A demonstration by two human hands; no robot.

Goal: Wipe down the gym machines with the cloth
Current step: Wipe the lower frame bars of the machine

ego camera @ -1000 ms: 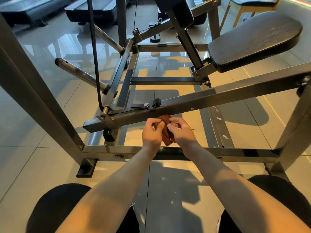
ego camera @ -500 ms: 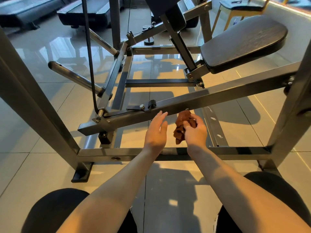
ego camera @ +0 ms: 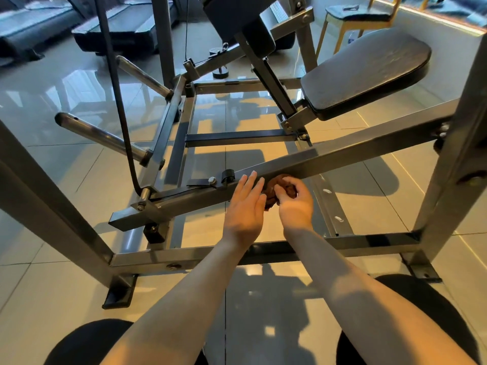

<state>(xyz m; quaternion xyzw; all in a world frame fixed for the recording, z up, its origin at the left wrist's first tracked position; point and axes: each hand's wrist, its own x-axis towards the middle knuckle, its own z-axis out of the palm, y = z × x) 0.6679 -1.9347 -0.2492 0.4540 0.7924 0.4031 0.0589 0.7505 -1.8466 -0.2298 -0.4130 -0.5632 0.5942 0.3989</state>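
Though half hidden by curled fingers, clearly a cloth: reddish-brown, crumpled into a small tight wad, soft folds bulging out past the knuckles. Gripped by the right hand, fingers and thumb wrapped round it. Held up against the lower edge of the slanted grey bar, about midway along its length. Just left of the wad, the left hand: flat, fingers straight and close together, tips reaching onto the near face of the same bar, holding nothing. Beyond, a black padded seat on its bracket, well apart from both hands. Below, glossy floor tiles and a base rail crossing under both forearms.
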